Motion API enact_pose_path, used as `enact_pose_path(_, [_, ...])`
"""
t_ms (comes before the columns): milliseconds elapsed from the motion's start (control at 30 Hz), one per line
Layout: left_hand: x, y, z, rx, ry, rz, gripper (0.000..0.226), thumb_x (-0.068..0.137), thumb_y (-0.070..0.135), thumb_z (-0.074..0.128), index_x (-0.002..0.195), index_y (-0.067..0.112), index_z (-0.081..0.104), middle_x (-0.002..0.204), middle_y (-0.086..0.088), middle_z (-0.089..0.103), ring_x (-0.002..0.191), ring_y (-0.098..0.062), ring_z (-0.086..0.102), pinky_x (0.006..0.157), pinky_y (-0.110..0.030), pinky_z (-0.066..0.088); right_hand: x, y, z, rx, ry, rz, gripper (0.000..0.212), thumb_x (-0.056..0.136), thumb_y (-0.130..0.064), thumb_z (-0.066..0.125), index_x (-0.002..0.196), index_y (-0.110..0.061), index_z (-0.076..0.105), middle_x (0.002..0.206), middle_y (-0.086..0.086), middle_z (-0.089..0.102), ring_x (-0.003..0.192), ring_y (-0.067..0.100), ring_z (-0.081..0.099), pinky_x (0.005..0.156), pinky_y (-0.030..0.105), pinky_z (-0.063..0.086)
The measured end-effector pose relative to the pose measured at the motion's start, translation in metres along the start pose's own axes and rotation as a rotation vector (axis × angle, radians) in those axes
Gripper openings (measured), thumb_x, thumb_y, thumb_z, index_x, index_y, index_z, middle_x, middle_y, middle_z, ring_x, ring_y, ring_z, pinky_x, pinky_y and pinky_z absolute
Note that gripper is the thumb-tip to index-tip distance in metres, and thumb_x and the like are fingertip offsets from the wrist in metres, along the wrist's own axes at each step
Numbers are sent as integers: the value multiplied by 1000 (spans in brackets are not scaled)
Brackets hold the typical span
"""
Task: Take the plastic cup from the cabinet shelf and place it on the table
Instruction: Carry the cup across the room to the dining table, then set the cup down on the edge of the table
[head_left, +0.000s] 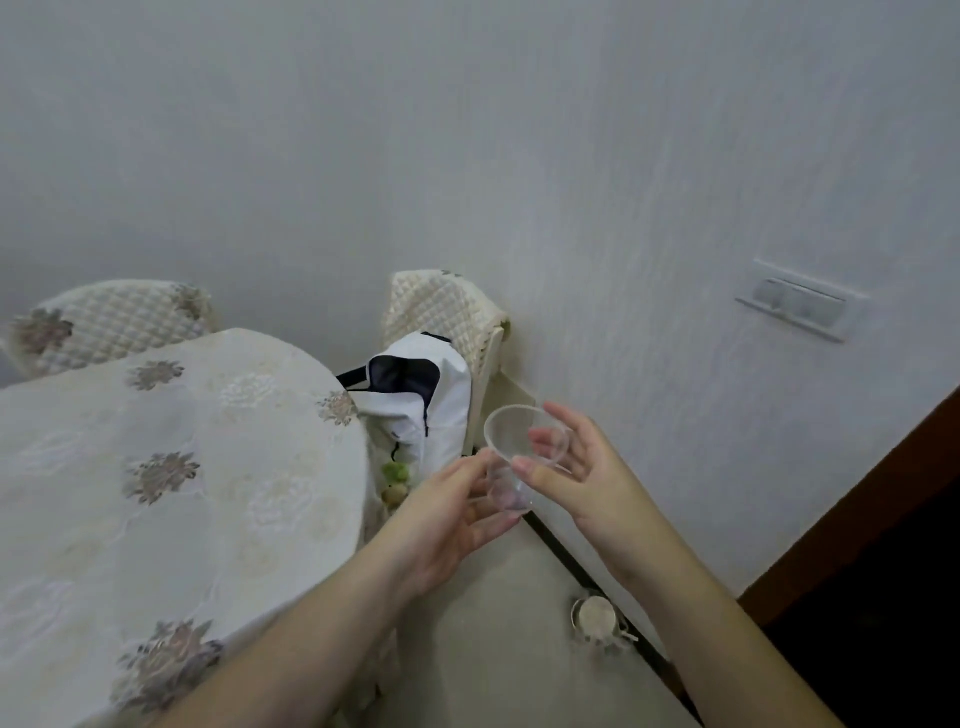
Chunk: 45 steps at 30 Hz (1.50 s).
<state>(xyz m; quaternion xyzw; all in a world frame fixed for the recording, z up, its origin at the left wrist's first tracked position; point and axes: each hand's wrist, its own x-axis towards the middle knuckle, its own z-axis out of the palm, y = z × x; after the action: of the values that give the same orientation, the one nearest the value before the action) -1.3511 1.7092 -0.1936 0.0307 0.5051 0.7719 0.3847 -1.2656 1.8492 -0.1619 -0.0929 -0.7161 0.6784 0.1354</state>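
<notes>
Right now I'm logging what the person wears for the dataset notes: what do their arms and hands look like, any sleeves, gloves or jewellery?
Both forearms are bare as far as the frame shows, with no sleeve edge in view. The left hand and right hand wear no gloves. No rings, watch or bracelet show on the fingers or wrists. The nails look short and unpainted.

The clear plastic cup (524, 457) sits between the left hand (457, 514) and the right hand (576, 467), above the floor. The round cloth-covered table (156, 493) lies left of the left hand. The white-and-black bag (421, 405) on the quilted chair (447, 306) stands beyond both hands.
</notes>
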Motion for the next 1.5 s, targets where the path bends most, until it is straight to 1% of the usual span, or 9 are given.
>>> enact_pose_path(167, [42,25,-29,-13,38,46,14,83,27,71,87,16,79,76,-4,72,71,-17,71,65,-28,57,64,12,17,-11,-109,-3,77,66,-34,79,135,-29,45,124,-2,59,103,-4,62,75,12,50])
enact_pose_path(367, [88,71,-64,-48,112,74,18,88,25,66,80,16,79,68,-3,72,67,-17,70,67,-32,59,147,11,41,-41,-177,0,76,59,-54,84,127,-44,51,126,-2,60,116,11,60,94,29,50])
enact_pose_path(467, [106,93,-79,-72,143,95,19,87,25,68,93,8,74,71,-6,72,68,-18,71,67,-32,59,183,16,53,-29,-178,-9,81,54,-57,86,126,-48,51,123,-6,64,114,8,61,92,30,52])
enact_pose_path(600, [124,115,-97,-101,178,99,30,87,26,69,107,4,70,93,-14,63,74,-20,68,70,-32,59,222,26,69,-41,-205,-18,76,58,-58,85,124,-53,49,120,-17,65,114,3,60,96,34,49])
enact_pose_path(767, [141,132,-122,-159,223,137,30,88,24,68,109,3,69,91,-13,61,76,-21,65,77,-36,61,265,35,91,-65,-322,-23,69,64,-58,81,125,-50,49,125,-16,63,116,2,58,101,39,46])
enact_pose_path(967, [160,145,-149,-189,387,168,39,91,25,63,120,-1,62,102,-17,60,93,-29,63,90,-44,56,319,48,117,-25,-509,-12,68,64,-57,80,124,-48,50,128,-11,62,119,9,57,89,27,52])
enact_pose_path(1133, [181,153,-155,-326,485,244,25,95,24,57,108,6,68,78,-8,70,73,-20,70,84,-40,59,366,54,129,27,-644,-2,76,60,-56,81,127,-41,50,124,-11,63,113,2,60,100,35,47])
enact_pose_path(1300, [200,157,-154,-362,590,330,31,96,25,55,118,3,62,88,-10,67,80,-22,69,85,-39,58,408,58,137,79,-805,23,75,64,-51,81,130,-35,50,127,-1,61,120,8,57,107,47,41])
enact_pose_path(1500, [206,149,-156,-407,769,425,25,96,22,57,113,6,63,90,-11,61,84,-22,66,85,-39,58,429,69,157,80,-972,29,65,70,-38,82,127,-33,52,126,-2,62,118,3,56,108,44,40])
